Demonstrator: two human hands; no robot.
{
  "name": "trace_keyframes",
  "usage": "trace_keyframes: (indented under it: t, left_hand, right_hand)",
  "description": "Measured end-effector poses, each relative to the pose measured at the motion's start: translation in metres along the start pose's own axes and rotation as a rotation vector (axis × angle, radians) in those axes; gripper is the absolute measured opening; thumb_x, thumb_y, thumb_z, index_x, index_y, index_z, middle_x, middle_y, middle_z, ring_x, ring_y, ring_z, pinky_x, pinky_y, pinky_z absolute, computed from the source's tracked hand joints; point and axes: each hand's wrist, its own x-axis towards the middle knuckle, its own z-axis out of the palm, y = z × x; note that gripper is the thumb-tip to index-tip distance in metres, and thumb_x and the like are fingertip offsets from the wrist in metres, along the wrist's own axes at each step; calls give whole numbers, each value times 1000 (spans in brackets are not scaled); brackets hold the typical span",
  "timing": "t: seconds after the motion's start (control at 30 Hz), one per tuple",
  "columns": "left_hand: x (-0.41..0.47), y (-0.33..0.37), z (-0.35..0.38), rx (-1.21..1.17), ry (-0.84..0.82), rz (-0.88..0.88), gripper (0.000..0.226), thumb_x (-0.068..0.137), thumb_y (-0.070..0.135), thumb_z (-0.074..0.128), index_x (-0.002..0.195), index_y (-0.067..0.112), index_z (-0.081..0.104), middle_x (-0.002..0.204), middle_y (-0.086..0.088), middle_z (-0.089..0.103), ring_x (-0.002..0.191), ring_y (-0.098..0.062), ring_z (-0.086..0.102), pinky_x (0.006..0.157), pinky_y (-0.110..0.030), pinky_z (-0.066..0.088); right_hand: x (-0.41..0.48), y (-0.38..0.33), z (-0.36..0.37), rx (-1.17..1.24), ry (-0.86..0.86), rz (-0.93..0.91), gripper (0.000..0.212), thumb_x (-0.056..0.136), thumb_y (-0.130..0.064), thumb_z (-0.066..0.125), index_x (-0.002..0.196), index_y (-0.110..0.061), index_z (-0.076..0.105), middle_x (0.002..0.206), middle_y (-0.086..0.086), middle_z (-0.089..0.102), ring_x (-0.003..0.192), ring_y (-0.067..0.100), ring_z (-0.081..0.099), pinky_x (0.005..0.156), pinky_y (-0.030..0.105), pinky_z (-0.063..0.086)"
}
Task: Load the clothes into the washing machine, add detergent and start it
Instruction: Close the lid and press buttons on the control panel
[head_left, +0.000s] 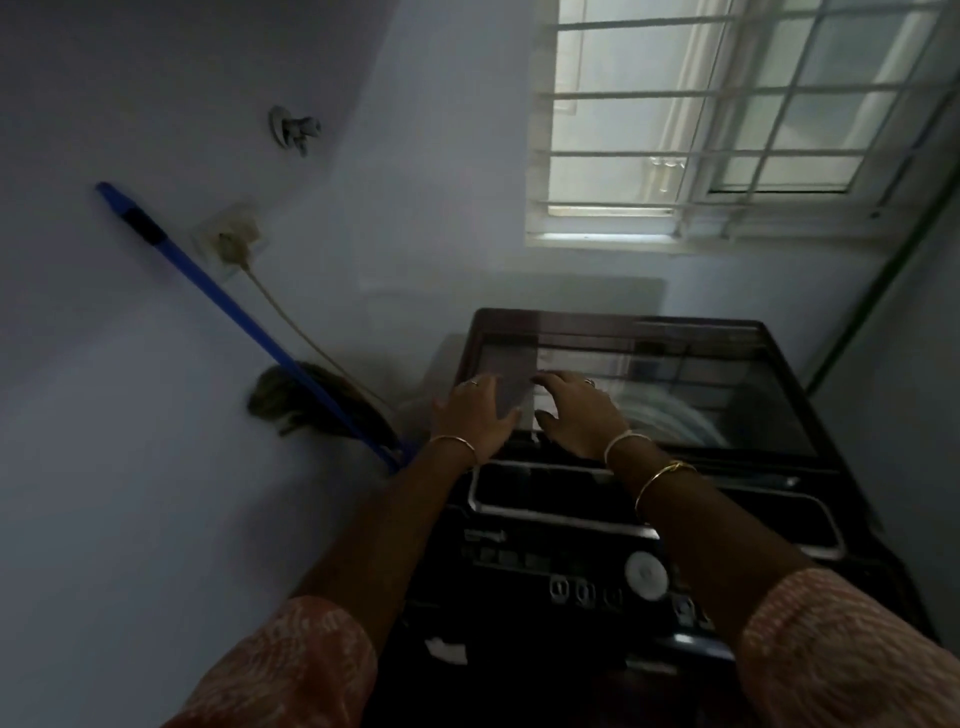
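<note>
A dark top-loading washing machine (571, 525) stands below me against the wall. Its glass lid (727, 395) lies down over the tub and reflects the window; the drum's inside is hard to make out through it. My left hand (475, 415) and my right hand (576, 415) lie side by side on the front left part of the lid, fingers spread, nothing held in either. The control panel, with a white round knob (645, 575) and a few buttons, sits nearer me between my forearms. No clothes or detergent are visible.
A mop with a blue handle (234, 306) leans against the left wall beside the machine. A wall socket (231, 241) with a plugged cable and a tap (293, 127) are on that wall. A barred window (727, 119) is above the machine, a green pipe (872, 296) to the right.
</note>
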Motion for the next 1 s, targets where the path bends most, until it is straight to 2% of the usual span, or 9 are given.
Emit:
trace_keyframes:
  t: [0.17, 0.27, 0.37, 0.5, 0.63, 0.73, 0.83, 1.0]
  left_hand:
    - [-79, 17, 32, -16, 5, 24, 56, 88, 44, 57, 137, 20, 47, 148, 0, 42, 136, -23, 39, 111, -52, 28]
    - [-123, 21, 41, 2, 46, 76, 52, 87, 40, 60, 135, 21, 50, 148, -1, 42, 135, -22, 41, 110, -44, 34]
    - [-158, 25, 49, -24, 28, 79, 49, 88, 35, 60, 134, 20, 51, 149, -2, 41, 136, -21, 39, 110, -39, 34]
    - [-193, 31, 63, -32, -3, 87, 56, 89, 30, 60, 141, 16, 45, 152, -3, 36, 138, -22, 34, 113, -36, 32]
    - [-212, 30, 74, 23, -39, 99, 63, 89, 32, 58, 145, 16, 38, 154, -4, 32, 141, -21, 30, 115, -34, 29]
    - [-220, 28, 81, 112, -89, 123, 69, 90, 33, 55, 150, 17, 26, 159, -2, 20, 147, -21, 16, 119, -40, 19]
    - [-225, 28, 84, 144, -87, 124, 72, 92, 32, 53, 153, 19, 17, 161, -1, 10, 149, -21, 8, 120, -40, 13]
    - [-230, 27, 83, 196, -94, 151, 74, 92, 28, 52, 153, 17, 12, 162, -2, 6, 149, -22, 5, 121, -40, 12]
  right_hand:
    - [-82, 30, 5, -15, -9, 4, 48, 90, -27, 55, 137, -16, 47, 140, 6, 50, 126, 27, 48, 103, 38, 40]
    - [-119, 43, 9, -29, -28, 12, 48, 92, -36, 54, 136, -17, 48, 139, 7, 50, 124, 28, 49, 100, 37, 42]
    - [-149, 50, 14, -39, -99, 10, 62, 86, -49, 60, 137, -18, 46, 145, 7, 44, 131, 27, 44, 106, 38, 39]
    - [-176, 56, 21, -5, -99, -19, 86, 71, -61, 70, 141, -17, 44, 150, 8, 38, 138, 24, 35, 111, 40, 35]
    - [-192, 63, 25, -1, -82, -12, 101, 61, -63, 77, 144, -19, 40, 152, 6, 34, 141, 25, 29, 115, 40, 30]
    - [-201, 70, 25, -7, -78, 17, 106, 58, -62, 79, 145, -20, 36, 155, 4, 29, 143, 26, 25, 115, 44, 29]
    - [-208, 74, 25, -5, -53, 76, 110, 57, -61, 80, 147, -21, 32, 157, 3, 25, 145, 25, 21, 114, 47, 30]
    - [-215, 70, 25, -51, -22, 281, 119, 54, -68, 78, 151, -25, 22, 159, 11, 10, 147, 31, 9, 115, 55, 25]
